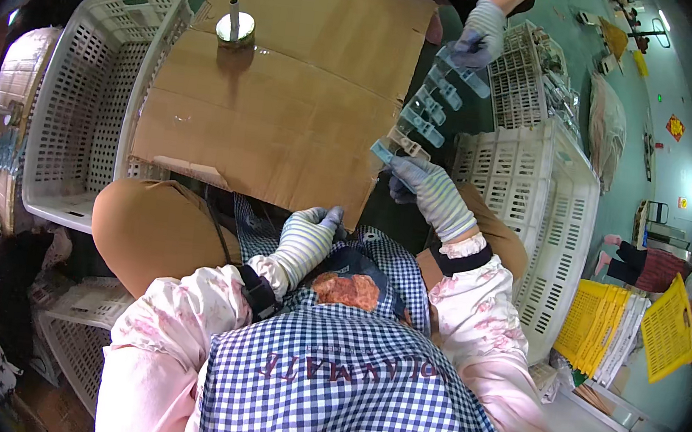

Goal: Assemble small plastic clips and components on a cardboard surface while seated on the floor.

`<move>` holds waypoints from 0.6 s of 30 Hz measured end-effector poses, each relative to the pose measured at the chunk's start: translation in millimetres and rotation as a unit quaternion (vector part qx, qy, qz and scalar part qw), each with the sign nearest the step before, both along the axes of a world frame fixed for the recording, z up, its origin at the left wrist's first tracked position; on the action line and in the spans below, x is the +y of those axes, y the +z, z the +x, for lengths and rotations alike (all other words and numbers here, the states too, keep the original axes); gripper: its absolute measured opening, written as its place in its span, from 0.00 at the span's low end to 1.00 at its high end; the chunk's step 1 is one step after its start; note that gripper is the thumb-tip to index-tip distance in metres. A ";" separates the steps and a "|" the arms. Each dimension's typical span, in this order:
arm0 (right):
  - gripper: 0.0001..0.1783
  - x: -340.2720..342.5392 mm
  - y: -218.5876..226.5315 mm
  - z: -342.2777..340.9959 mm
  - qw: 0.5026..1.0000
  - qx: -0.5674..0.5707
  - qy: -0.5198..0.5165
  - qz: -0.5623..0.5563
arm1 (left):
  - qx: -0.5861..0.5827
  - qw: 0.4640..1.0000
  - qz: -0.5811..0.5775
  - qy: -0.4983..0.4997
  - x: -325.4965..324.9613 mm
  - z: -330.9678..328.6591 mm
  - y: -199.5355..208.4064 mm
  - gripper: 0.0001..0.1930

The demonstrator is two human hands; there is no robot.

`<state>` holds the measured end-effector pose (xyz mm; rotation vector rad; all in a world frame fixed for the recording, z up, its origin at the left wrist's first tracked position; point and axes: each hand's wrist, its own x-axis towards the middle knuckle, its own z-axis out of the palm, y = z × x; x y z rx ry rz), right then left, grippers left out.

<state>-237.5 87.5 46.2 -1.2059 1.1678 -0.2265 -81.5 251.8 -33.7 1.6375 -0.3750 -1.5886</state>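
Observation:
My right hand (434, 194), in a striped knit glove, grips the near end of a pill box (424, 116), a row of translucent bluish compartments with lids standing out. The strip slants up and away beside the cardboard's right edge. At its far end, a co-worker's gloved hand (479, 39) is on it. My left hand (307, 241), gloved the same way, is over my lap by the cardboard's near edge, its fingers drawn together; anything inside them is hidden.
A taped cardboard sheet (289, 116) lies in front of me, bearing a round metal piece with an upright post (235, 28). White plastic crates stand left (48, 122) and right (570, 233). Another crate (515, 82) with clear parts is behind the right one. Yellow crates (590, 325) are farther right.

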 end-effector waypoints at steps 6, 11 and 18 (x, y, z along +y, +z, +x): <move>0.17 -3.1 -38.5 -2.9 0.999 -0.002 0.007 0.049 | -0.017 1.000 -0.009 0.005 0.6 -2.3 4.9 0.19; 0.15 -3.7 -42.9 -1.4 0.998 0.014 0.032 0.052 | -0.032 0.999 -0.004 0.000 -1.3 -0.7 10.2 0.18; 0.16 0.1 -40.9 -1.3 0.993 0.053 0.101 0.005 | -0.017 1.000 0.021 -0.012 -6.8 1.7 10.7 0.23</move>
